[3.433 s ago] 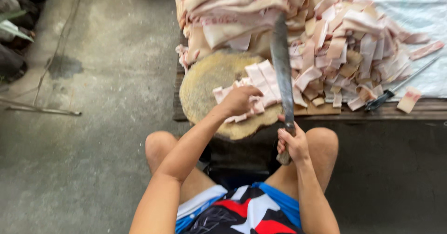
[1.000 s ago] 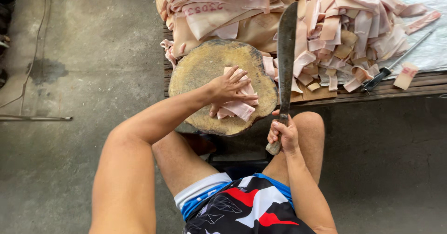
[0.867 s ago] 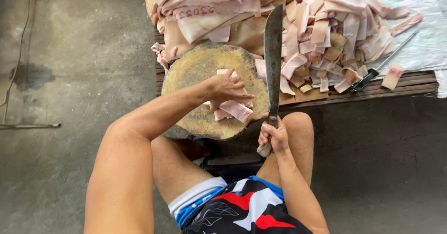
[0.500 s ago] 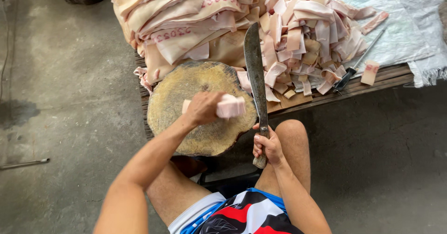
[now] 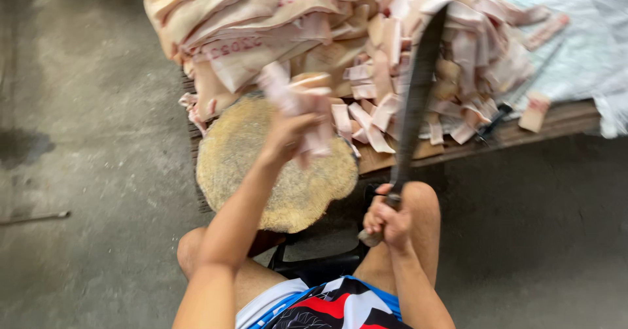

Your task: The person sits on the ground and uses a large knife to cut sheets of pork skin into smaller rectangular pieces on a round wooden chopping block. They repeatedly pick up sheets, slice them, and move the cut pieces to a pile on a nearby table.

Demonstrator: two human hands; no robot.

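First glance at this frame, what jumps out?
The long dark blade, held upright by the right hand at the knee, rises in front of a big heap of pale pink cut strips on the wooden bench. The left hand, blurred, lifts a bunch of strips above the round chopping block. Large folded slabs are stacked behind the block.
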